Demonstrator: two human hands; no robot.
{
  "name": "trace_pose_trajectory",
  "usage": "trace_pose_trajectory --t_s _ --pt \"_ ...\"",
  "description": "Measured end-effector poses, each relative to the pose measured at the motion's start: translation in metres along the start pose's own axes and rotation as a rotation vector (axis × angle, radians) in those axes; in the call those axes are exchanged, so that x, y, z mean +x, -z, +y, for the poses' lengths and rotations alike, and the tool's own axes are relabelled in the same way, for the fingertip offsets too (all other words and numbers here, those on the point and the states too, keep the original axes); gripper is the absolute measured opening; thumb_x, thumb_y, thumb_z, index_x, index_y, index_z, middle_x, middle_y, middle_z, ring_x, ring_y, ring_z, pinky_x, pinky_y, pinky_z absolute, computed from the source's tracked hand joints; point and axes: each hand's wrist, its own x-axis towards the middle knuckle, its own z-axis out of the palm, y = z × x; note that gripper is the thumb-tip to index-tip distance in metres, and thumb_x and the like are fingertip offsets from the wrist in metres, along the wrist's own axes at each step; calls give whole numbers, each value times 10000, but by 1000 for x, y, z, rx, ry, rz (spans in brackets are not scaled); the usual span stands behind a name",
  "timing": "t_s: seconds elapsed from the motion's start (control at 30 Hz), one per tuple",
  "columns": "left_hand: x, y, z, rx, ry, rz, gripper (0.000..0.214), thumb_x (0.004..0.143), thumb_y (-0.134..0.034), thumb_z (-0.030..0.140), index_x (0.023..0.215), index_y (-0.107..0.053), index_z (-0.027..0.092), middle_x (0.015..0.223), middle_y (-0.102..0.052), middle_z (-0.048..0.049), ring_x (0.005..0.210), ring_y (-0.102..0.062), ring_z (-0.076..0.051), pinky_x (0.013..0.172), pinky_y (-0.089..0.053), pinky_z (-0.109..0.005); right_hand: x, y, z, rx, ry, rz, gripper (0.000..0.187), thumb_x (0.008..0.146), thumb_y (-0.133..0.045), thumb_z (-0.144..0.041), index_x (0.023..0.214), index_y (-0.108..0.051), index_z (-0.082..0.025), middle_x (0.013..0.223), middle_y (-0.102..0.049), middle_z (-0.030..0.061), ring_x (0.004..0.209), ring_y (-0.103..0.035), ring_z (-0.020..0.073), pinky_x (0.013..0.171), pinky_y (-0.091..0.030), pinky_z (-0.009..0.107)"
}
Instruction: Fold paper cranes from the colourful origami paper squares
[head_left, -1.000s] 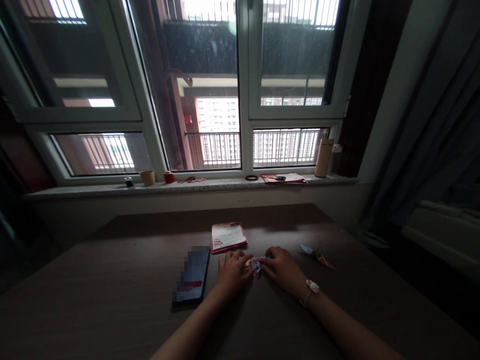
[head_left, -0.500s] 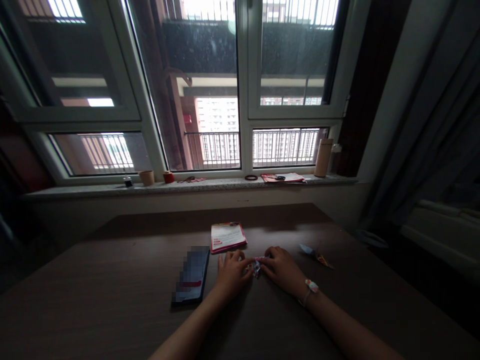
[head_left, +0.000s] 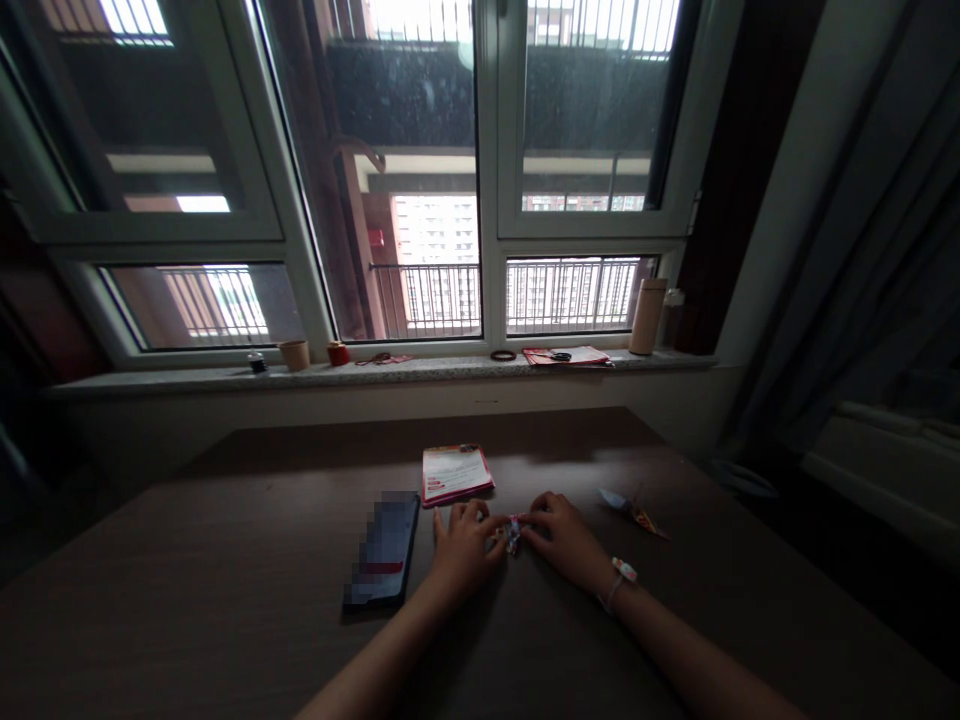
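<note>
Between my two hands lies a small, multicoloured piece that looks like crumpled or folded patterned paper (head_left: 513,536), low on the brown table. My left hand (head_left: 469,543) has its fingers curled, with thumb and index finger pinching the piece's left side. From the other side, my right hand (head_left: 562,537) grips its right edge with bent fingers. Parts of the piece are hidden under the fingertips, and it is too small to make out fully. A bracelet with a pale charm (head_left: 623,570) circles my right wrist.
A dark phone (head_left: 386,550) lies left of my left hand. Beyond the hands sits a stack of printed cards (head_left: 456,473). Scraps of wrapper-like material (head_left: 632,512) rest to the right. Along the windowsill (head_left: 450,372) stand a tan cup (head_left: 294,355) and a tan bottle (head_left: 647,317).
Almost nothing differs. The fingers of both hands have shifted very slightly around the small patterned piece, which stays in place.
</note>
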Motion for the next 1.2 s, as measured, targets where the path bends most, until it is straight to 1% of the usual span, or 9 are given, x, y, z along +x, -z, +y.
trace_pose_trajectory --t_s 0.13,0.23,0.37,0.6,0.7,0.87,0.97,1.07,1.2 --pt "0 -2 -1 -1 -2 20 318 863 -519 468 1160 -629 441 1232 -548 -25 1210 -416 -291 1088 -82 -667 1 -2 1 -4 -3 25 232 906 -544 -359 1026 -728 -282 993 -612 56 974 -548 192 900 -431 307" --pt "0 -3 -2 8 -6 37 314 861 -522 472 1156 -627 447 1228 -550 -29 1204 -423 -292 1075 -94 -685 1 -3 0 -49 15 28 234 909 -542 -354 1044 -722 -289 1005 -606 63 1002 -530 203 909 -425 318" --pt "0 -3 -3 29 -37 63 305 872 -508 482 1152 -626 449 1213 -559 -28 1202 -426 -290 1066 -95 -696 0 -3 -2 -89 24 18 234 914 -536 -355 1068 -710 -325 1039 -592 58 1029 -509 209 922 -419 333" --pt "-1 -1 -2 68 -61 79 305 864 -532 466 1149 -635 433 1216 -572 -34 1216 -419 -291 1085 -84 -667 0 -3 5 -122 -67 65 248 891 -553 -442 1047 -724 -354 1026 -567 69 1014 -505 224 910 -424 343" --pt "-1 -1 -2 65 -49 76 304 851 -553 455 1143 -636 446 1219 -568 -27 1227 -411 -293 1090 -62 -664 1 -1 11 -147 -122 98 249 899 -538 -416 1022 -741 -338 1005 -571 82 986 -513 229 889 -432 341" --pt "-1 0 -1 58 -45 77 297 855 -538 466 1135 -638 456 1210 -568 -27 1214 -421 -291 1079 -80 -674 1 1 16 -184 -128 103 259 892 -538 -418 985 -758 -318 980 -584 89 954 -524 229 851 -434 337" --pt "-1 1 -1 64 -39 66 307 859 -532 458 1149 -632 457 1225 -562 -25 1217 -420 -292 1084 -84 -666 1 2 17 -170 -129 93 255 888 -545 -418 998 -753 -322 985 -582 85 957 -527 228 849 -434 336" --pt "-1 1 -1 59 -40 57 311 858 -534 457 1154 -628 455 1238 -559 -29 1231 -414 -294 1079 -97 -671 2 2 20 -112 -98 80 229 881 -566 -380 1004 -749 -318 993 -578 75 976 -529 221 881 -436 334" --pt "-1 1 -2 36 -28 42 319 859 -535 442 1166 -623 453 1246 -555 -35 1241 -406 -298 1076 -95 -683 5 1 20 -8 -36 119 213 881 -565 -302 988 -746 -274 1012 -579 63 986 -544 198 919 -438 313"
